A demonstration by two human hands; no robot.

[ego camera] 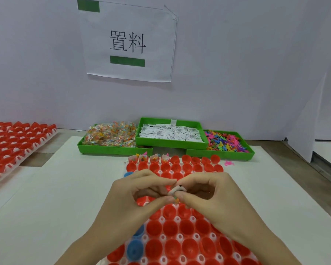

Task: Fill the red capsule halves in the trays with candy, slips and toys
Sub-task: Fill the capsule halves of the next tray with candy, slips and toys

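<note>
Head view: left hand (134,196), right hand (214,196) pinch slip (177,189); green bins (172,144) behind tray (177,237).

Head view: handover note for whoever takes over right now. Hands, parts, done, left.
Left hand and right hand: together pinching a small bundle, a white slip with some candy, above the working tray.
Supplies at the back in green bins: candy, slips, toys.
Done: four capsule halves at the far row's left end hold contents.
Left: the other red halves look empty; a second tray waits at left.
</note>
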